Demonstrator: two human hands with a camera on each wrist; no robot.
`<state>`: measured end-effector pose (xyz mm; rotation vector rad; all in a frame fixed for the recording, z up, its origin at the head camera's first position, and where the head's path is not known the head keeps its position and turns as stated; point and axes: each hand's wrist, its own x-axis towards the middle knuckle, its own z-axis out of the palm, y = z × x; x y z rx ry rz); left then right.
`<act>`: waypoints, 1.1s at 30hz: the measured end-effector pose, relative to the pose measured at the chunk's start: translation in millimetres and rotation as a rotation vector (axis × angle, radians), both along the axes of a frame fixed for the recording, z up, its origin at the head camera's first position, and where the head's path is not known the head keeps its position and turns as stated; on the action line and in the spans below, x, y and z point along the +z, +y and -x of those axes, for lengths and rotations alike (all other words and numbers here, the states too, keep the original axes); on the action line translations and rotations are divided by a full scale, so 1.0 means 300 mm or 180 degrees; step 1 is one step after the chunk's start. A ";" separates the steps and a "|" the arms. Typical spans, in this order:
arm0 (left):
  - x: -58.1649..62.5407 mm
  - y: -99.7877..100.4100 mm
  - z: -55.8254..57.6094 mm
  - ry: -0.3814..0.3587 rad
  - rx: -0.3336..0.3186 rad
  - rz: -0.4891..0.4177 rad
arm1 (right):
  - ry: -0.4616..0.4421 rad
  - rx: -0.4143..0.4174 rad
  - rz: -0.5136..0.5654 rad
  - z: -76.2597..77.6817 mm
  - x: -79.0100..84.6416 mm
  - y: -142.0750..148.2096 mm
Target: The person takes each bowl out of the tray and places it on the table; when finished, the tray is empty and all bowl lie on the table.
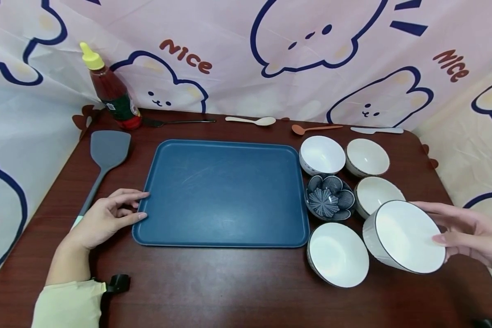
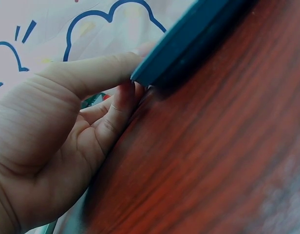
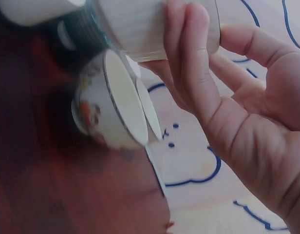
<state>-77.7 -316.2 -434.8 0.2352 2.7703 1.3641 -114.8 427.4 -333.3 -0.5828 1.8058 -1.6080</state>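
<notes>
My right hand (image 1: 471,232) grips a white bowl (image 1: 410,237) with a dark rim, thumb at the rim and fingers around the outside. The bowl is tilted and held above the table at the right; its ribbed side (image 3: 135,29) shows in the right wrist view. My left hand (image 1: 106,214) pinches the left edge of a blue tray (image 1: 221,196), with the thumb over the rim and other fingertips beside and below it in the left wrist view. Right of the tray stand a white bowl (image 1: 338,255), a dark flower-patterned bowl (image 1: 330,198) and another white bowl (image 1: 375,193).
Two more white bowls (image 1: 321,155) stand at the back right. Along the back edge lie a black fork (image 1: 180,122), a white spoon (image 1: 250,120), a brown spoon (image 1: 315,129) and a white knife (image 1: 377,130). A grey spatula (image 1: 106,155) and a red sauce bottle (image 1: 115,95) are at the left.
</notes>
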 end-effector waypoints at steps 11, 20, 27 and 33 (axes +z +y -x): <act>0.000 -0.002 -0.003 0.0043 -0.0004 -0.0024 | 0.0012 0.0108 -0.0118 -0.034 -0.053 0.091; 0.002 -0.005 -0.007 0.0055 0.0006 0.0005 | 0.0002 0.0014 -0.0166 -0.051 -0.106 0.106; -0.001 -0.007 -0.006 0.0060 -0.0019 -0.0042 | 0.0077 -0.0012 -0.0425 -0.059 -0.146 0.103; 0.000 0.002 -0.001 0.0052 -0.0038 -0.0065 | -0.0118 0.0065 -0.0201 -0.070 -0.171 0.105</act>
